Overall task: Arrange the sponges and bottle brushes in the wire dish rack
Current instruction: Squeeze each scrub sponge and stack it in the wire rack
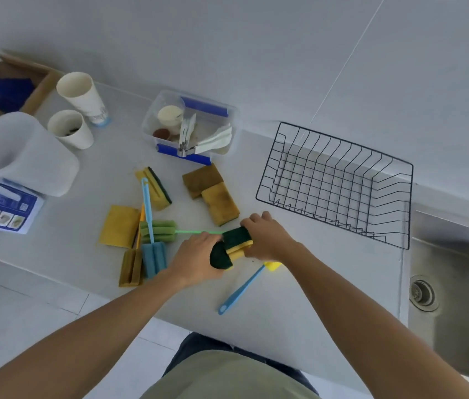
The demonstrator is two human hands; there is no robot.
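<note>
Both hands grip one yellow sponge with a dark green scouring side (231,246) just above the counter; my left hand (198,259) holds its near end and my right hand (267,239) its far end. The black wire dish rack (336,185) stands to the right with nothing in it. Other sponges lie to the left: a yellow-green one (157,188), two brownish ones (211,194), a flat yellow one (119,226) and an upright brownish one (131,267). A blue bottle brush (152,246) crosses a green one (159,230). A third brush with a blue handle (240,292) lies under my right wrist.
A steel sink (454,298) lies right of the rack. At the back stand a clear box with blue clips (190,128), two paper cups (80,96), a white jug (23,156) and a blue leaflet (3,208). The counter's front edge runs below my forearms.
</note>
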